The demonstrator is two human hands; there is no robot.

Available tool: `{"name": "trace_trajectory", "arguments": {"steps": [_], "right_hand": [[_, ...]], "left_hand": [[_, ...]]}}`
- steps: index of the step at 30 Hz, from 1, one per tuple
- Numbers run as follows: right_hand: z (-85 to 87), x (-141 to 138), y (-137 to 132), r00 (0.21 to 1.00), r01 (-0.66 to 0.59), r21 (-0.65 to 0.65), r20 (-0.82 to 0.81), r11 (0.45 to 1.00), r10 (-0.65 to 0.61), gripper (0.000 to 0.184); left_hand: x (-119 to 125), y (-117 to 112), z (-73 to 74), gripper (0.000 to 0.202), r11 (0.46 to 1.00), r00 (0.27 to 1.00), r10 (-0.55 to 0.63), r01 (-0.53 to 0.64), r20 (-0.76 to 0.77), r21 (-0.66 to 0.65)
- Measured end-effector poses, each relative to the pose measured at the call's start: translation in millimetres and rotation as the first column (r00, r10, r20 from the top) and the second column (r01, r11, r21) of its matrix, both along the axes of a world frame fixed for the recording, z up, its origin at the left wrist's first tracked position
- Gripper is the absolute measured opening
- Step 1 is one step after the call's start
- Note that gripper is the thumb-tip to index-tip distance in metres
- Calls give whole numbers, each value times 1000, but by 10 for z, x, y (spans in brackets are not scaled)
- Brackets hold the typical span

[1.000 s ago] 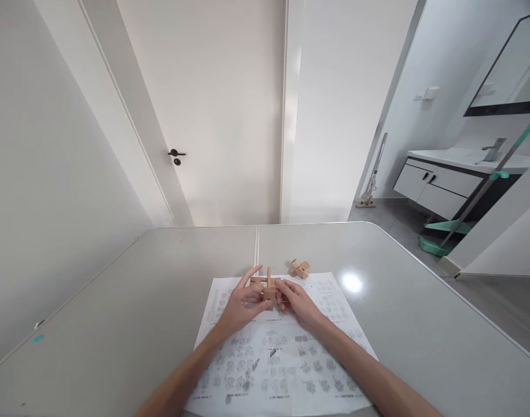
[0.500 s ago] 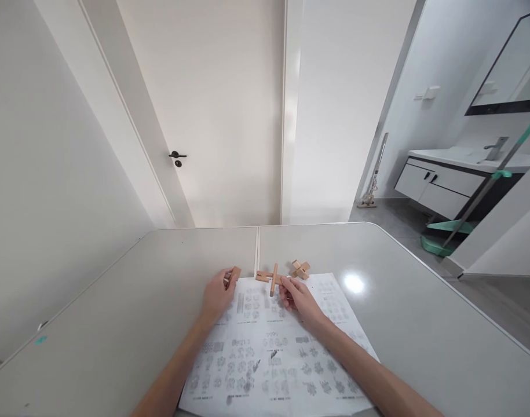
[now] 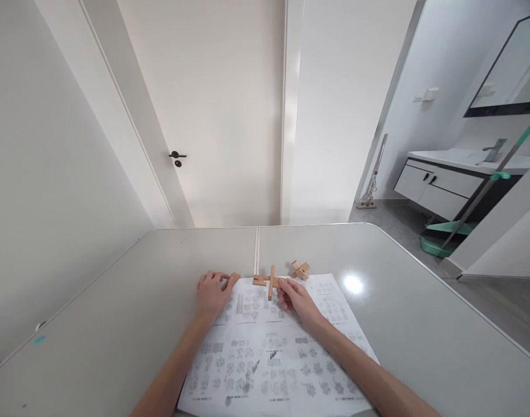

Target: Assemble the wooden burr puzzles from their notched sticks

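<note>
My right hand (image 3: 296, 295) is closed on one end of a cross-shaped pair of interlocking wooden puzzle pieces (image 3: 270, 282), held over the top of the printed sheet (image 3: 291, 324). One stick of the cross runs sideways with a notch on its left part, and the other stands across it. My left hand (image 3: 210, 294) is at the sheet's upper left corner, with thumb and fingers around another wooden puzzle piece (image 3: 234, 279). Part of that piece is hidden by the fingers. Just beyond my right hand lies a small assembled wooden puzzle cluster (image 3: 300, 270).
The sheet carries rows of small puzzle diagrams and lies on a light grey table (image 3: 138, 301) with a seam. A door (image 3: 221, 116) stands behind the table. At right are a mop (image 3: 373, 179), a sink cabinet (image 3: 442, 179) and a green dustpan (image 3: 436, 246).
My left hand has moved slightly left and turned palm down, lowering its wooden piece towards the table. The cross in my right hand has shifted a little left and down.
</note>
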State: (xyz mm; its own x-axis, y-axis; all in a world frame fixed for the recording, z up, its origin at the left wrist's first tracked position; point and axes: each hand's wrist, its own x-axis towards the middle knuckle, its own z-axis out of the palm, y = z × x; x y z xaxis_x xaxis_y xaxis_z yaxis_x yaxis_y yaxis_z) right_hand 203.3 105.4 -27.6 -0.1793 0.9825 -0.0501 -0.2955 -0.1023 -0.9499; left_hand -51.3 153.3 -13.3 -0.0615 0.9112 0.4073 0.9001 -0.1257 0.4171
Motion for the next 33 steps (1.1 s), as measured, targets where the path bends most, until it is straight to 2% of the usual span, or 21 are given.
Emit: {"name": "trace_trajectory", "arguments": {"steps": [2, 4, 7, 11, 16, 21, 23, 26, 33], "right_hand": [[12, -4, -10, 1000, -13, 24, 13, 1000, 13, 54], [24, -10, -24, 999, -27, 65, 31, 998, 25, 53], [42, -22, -56, 996, -43, 139, 85, 989, 31, 52], [51, -33, -83, 991, -90, 183, 114, 979, 70, 49], [60, 0, -45, 994, -112, 115, 10, 987, 112, 42], [100, 50, -34, 921, -347, 133, -138, 928, 364, 44], [105, 56, -42, 899, -385, 143, -164, 912, 405, 46], [94, 52, -43, 904, -364, 133, -185, 922, 384, 45], [62, 33, -22, 947, -242, 92, -192, 966, 256, 40]], "left_hand": [[38, -26, 32, 28, 997, 995, -79, 77, 65, 23], [106, -71, 76, 34, 975, 956, -216, 223, 197, -13], [233, -159, 141, 48, 878, 835, -368, 456, 410, -142], [347, -238, 186, 49, 760, 697, -397, 614, 597, -212], [332, -229, 171, 47, 707, 606, -376, 677, 701, -206], [284, -212, 148, 45, 638, 561, -401, 738, 724, -219], [278, -214, 155, 45, 621, 550, -405, 752, 730, -222], [279, -220, 166, 45, 612, 541, -399, 758, 740, -225], [303, -217, 144, 45, 627, 516, -386, 755, 765, -193]]}}
